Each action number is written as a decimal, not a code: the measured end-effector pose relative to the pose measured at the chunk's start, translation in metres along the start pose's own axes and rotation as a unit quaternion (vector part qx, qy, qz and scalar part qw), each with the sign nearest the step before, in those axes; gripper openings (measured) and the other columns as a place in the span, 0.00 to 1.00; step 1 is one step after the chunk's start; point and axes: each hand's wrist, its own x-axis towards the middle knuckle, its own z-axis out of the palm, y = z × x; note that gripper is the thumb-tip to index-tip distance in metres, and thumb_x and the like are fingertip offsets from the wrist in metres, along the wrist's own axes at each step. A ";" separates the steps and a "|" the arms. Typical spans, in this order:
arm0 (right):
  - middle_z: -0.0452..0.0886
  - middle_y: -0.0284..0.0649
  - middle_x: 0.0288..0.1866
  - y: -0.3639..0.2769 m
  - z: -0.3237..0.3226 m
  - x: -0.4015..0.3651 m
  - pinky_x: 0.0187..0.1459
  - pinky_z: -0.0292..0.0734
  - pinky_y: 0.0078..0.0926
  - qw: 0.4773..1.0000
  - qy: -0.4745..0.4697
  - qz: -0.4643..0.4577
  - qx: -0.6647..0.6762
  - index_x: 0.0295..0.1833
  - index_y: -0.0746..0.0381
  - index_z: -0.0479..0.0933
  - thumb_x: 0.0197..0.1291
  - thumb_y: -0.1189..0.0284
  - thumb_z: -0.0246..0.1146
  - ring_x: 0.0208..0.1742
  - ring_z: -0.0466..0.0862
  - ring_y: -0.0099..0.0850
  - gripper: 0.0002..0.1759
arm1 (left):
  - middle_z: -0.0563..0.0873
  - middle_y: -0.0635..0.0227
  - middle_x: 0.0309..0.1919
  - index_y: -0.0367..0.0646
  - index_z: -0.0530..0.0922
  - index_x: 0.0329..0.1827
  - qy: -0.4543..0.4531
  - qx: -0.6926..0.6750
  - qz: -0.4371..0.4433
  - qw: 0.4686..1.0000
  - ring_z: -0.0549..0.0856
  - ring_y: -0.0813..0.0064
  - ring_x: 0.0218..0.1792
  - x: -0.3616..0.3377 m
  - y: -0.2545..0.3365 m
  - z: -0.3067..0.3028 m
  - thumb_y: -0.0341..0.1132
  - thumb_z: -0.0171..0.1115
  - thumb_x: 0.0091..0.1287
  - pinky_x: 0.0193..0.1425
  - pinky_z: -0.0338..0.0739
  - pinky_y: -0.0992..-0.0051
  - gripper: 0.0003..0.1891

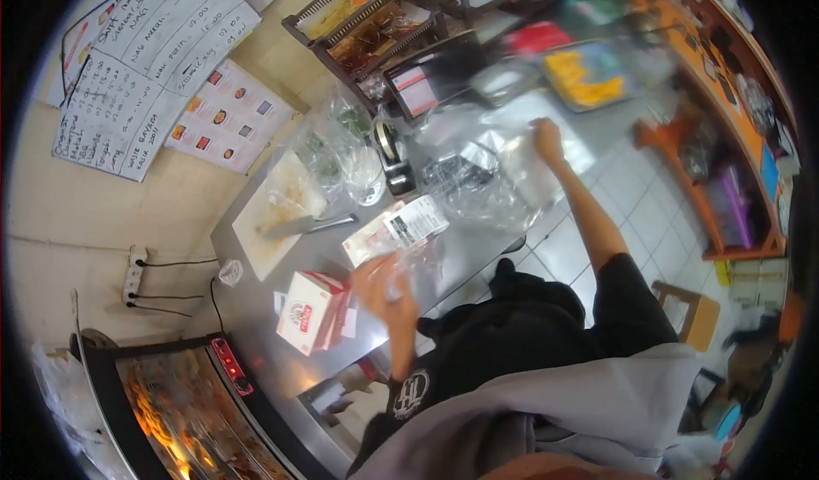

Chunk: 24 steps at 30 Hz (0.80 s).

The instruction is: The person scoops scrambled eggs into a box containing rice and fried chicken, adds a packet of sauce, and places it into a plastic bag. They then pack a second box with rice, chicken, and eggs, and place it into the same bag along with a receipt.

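Observation:
My left hand (381, 288) is over the steel counter beside a red and white box (311, 313); it is blurred, with its fingers near a thin clear plastic bag (418, 262). A printed white label (416, 220) lies just above it on a pale packet. My right hand (547, 139) has its fingers closed at the edge of a large clear plastic bag (503, 192), which spreads over dark items on the counter. A black tape dispenser (394, 160) stands between the bags. A knife (314, 224) rests by the stained white cutting board (277, 211).
Behind are dark racks (367, 28), a tablet (418, 87) and a tray of yellow food (584, 75). A glowing oven (192, 416) stands at lower left. An orange shelf (691, 181) and a wooden stool (687, 316) are at right.

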 end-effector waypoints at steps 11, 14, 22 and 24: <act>0.73 0.49 0.33 0.013 -0.006 0.022 0.39 0.70 0.36 0.992 -0.114 -0.035 0.039 0.38 0.66 0.73 0.39 0.78 0.64 0.38 0.74 0.46 0.15 | 0.76 0.63 0.43 0.45 0.73 0.48 -0.357 -0.108 0.049 0.926 0.74 0.62 0.46 0.020 0.036 0.269 0.29 0.60 0.50 0.46 0.67 0.65 0.19; 0.74 0.49 0.23 -0.001 -0.026 0.024 0.30 0.70 0.34 0.987 -0.042 0.002 0.152 0.27 0.68 0.75 0.44 0.80 0.59 0.27 0.76 0.43 0.02 | 0.73 0.60 0.47 0.42 0.67 0.52 -0.343 -0.031 0.043 0.938 0.71 0.60 0.49 0.018 0.028 0.307 0.34 0.62 0.49 0.48 0.65 0.64 0.25; 0.72 0.33 0.23 -0.035 -0.094 0.046 0.30 0.66 0.17 0.914 -0.138 0.153 0.349 0.29 0.67 0.73 0.53 0.77 0.58 0.28 0.70 0.16 0.04 | 0.71 0.56 0.49 0.35 0.65 0.52 -0.373 0.097 -0.035 0.922 0.69 0.59 0.51 -0.001 0.012 0.361 0.52 0.66 0.43 0.48 0.65 0.63 0.38; 0.73 0.34 0.25 -0.059 -0.112 0.046 0.33 0.66 0.17 0.876 -0.179 0.072 0.442 0.29 0.67 0.72 0.53 0.76 0.59 0.30 0.71 0.17 0.05 | 0.72 0.56 0.50 0.36 0.66 0.52 -0.351 0.004 -0.028 0.936 0.70 0.58 0.52 -0.010 0.005 0.373 0.54 0.65 0.43 0.50 0.65 0.63 0.38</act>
